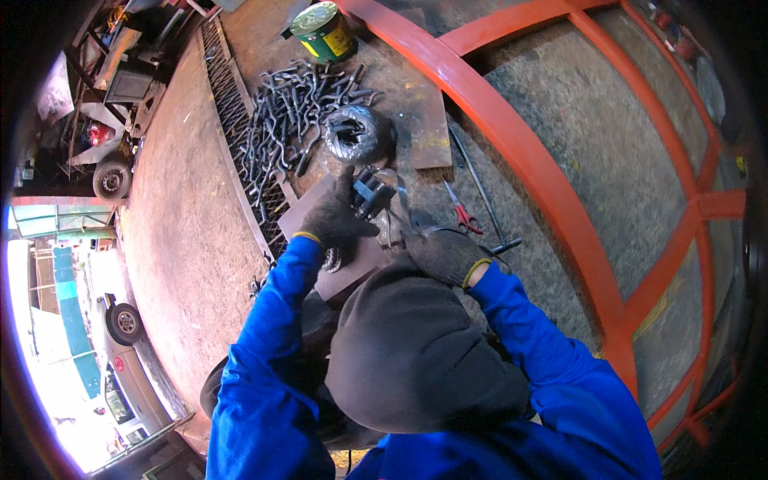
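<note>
Left hand (pixel 334 214): gripping dark pieces (pixel 371 193), its 2 o'clock; loosening could spill 'em
Right hand (pixel 445 253): fingers hidden, can't tell

A red-orange metal frame (pixel 552 180) curves across the right side of the floor (pixel 172 160). Near the top stands a green-and-yellow can (pixel 324 38). Leftward, 2 wheels show: 1 beside piled scrap (pixel 128 86), 1 on a pale vehicle (pixel 146 382).

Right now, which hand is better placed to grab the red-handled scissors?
Probably your right hand: it's closer to the scissors, though its grip is unclear. Your left hand is farther away, holding dark pieces.
</note>
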Motion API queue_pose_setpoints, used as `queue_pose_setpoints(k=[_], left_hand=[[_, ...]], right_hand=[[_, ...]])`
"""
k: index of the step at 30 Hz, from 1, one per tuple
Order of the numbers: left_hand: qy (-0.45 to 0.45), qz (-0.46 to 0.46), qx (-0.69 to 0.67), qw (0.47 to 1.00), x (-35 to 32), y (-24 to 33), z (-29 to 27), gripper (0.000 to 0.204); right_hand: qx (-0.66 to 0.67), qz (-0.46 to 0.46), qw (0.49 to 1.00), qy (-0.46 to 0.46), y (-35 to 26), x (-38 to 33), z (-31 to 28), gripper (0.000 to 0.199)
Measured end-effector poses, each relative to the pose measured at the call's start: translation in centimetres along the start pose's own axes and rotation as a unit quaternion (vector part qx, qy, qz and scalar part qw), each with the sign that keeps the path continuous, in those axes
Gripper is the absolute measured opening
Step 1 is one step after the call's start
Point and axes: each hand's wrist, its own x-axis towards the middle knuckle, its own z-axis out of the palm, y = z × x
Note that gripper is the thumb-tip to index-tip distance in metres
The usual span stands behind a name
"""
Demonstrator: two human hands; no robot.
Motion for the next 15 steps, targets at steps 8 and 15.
queue_pose_setpoints(k=[8, 15], left_hand=[[0.134, -0.069, 0.158, 0.976, -0.3, 3.2, 2.3, 0.091], [0.178, -0.011, 0.158, 0.971, 0.0, 2.6, 3.5, 0.065]], right_hand=[[-0.070, -0.009, 0.997, -0.020, -0.2, -0.5, 0.4, 0.024], [-0.037, 0.081, 0.995, -0.040, -0.9, -1.1, 0.4, 0.031]])
